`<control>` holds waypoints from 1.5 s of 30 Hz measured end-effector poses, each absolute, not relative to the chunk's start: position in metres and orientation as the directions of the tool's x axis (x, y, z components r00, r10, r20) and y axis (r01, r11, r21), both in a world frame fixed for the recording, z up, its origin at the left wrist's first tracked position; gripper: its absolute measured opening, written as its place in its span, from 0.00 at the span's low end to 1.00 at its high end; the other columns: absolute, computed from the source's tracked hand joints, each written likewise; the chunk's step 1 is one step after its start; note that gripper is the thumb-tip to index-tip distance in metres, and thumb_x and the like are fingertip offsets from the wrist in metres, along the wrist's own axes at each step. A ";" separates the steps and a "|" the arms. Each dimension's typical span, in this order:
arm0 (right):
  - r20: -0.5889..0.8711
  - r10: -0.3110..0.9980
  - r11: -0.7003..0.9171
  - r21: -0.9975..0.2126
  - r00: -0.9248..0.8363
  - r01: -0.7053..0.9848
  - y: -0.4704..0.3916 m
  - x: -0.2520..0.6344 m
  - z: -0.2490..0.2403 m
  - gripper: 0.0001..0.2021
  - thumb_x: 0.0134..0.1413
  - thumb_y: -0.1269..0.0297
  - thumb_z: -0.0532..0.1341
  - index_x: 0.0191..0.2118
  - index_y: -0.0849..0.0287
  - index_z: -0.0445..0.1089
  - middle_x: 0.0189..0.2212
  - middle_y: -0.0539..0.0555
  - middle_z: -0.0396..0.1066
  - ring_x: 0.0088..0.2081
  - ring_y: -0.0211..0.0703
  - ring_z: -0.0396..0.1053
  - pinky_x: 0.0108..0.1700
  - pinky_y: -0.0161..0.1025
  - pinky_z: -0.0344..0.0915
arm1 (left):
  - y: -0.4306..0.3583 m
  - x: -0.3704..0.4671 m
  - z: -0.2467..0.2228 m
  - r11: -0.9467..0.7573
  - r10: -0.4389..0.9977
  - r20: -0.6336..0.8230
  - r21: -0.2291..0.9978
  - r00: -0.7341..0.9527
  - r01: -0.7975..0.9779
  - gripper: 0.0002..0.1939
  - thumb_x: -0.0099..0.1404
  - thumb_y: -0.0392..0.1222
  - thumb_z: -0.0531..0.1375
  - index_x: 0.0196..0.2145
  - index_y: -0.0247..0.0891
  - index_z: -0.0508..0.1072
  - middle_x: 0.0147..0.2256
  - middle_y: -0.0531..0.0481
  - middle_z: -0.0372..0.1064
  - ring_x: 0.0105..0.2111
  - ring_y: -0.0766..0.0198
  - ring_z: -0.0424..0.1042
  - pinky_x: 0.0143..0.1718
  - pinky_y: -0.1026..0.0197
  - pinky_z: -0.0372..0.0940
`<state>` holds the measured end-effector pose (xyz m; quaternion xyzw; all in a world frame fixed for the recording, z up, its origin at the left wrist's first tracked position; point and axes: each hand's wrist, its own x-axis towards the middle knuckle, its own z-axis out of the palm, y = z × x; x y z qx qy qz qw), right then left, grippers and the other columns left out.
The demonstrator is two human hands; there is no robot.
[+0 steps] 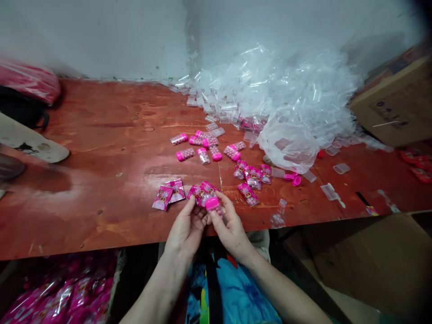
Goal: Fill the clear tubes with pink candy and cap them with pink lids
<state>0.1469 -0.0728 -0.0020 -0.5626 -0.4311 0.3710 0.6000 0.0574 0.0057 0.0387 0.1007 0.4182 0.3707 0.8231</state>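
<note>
Both hands meet at the table's front edge. My right hand [229,222] pinches a small clear container with a pink cap [212,204] and pink balls inside. Fingers of my left hand [189,222] curl around pink printed packets [200,194] just behind that container. Two more pink packets [163,197] lie to the left. Farther back, several filled pink-capped containers [203,155] lie in a loose group. Several pink packets [254,176] rest to the right, beside a pink scoop [296,180].
A large heap of clear empty containers [243,85] lies along the wall, with a plastic bag [290,144] before it. A cardboard box [394,105] stands at the right. Below the red table [101,171], a box holds pink packets [64,297]. A white board [33,139] juts in from the left.
</note>
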 end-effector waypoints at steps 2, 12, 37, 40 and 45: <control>0.081 0.934 0.101 -0.994 0.347 -0.038 -0.073 0.146 -0.003 0.26 0.66 0.58 0.54 0.65 0.52 0.49 0.40 0.54 0.68 0.38 0.41 0.69 0.42 0.39 0.69 | 0.004 0.058 0.039 0.708 0.692 -0.614 0.478 0.379 -0.520 0.07 0.67 0.38 0.58 0.36 0.34 0.76 0.30 0.46 0.75 0.27 0.63 0.74 0.26 0.64 0.69; 0.038 0.974 0.077 -0.982 0.222 -0.172 -0.074 0.154 -0.002 0.27 0.66 0.58 0.55 0.66 0.52 0.47 0.30 0.48 0.63 0.31 0.37 0.64 0.35 0.36 0.65 | -0.007 0.056 0.043 0.688 0.706 -0.476 0.635 0.524 -0.351 0.11 0.56 0.39 0.69 0.37 0.34 0.77 0.31 0.46 0.75 0.25 0.65 0.70 0.24 0.66 0.64; 0.115 0.979 0.083 -0.979 0.167 0.185 -0.077 0.163 0.011 0.26 0.66 0.60 0.54 0.67 0.54 0.50 0.45 0.59 0.67 0.44 0.45 0.67 0.49 0.45 0.64 | -0.022 0.051 0.041 0.672 0.707 -0.451 0.669 0.545 -0.318 0.13 0.58 0.46 0.68 0.34 0.31 0.77 0.33 0.45 0.75 0.32 0.64 0.73 0.36 0.65 0.66; 0.070 0.987 0.066 -0.997 0.143 0.030 -0.077 0.161 0.006 0.26 0.67 0.59 0.53 0.67 0.52 0.49 0.40 0.55 0.67 0.39 0.42 0.68 0.44 0.41 0.66 | -0.018 0.049 0.039 0.670 0.718 -0.465 0.664 0.518 -0.332 0.14 0.58 0.47 0.68 0.35 0.32 0.77 0.31 0.47 0.74 0.28 0.66 0.71 0.32 0.65 0.65; -0.049 0.998 -0.038 -0.937 0.024 -0.346 -0.082 0.157 -0.002 0.26 0.66 0.54 0.55 0.66 0.48 0.48 0.30 0.46 0.63 0.21 0.29 0.55 0.23 0.29 0.55 | -0.013 0.045 0.036 0.650 0.731 -0.446 0.685 0.516 -0.329 0.14 0.59 0.48 0.67 0.32 0.32 0.75 0.27 0.49 0.71 0.23 0.68 0.67 0.26 0.66 0.63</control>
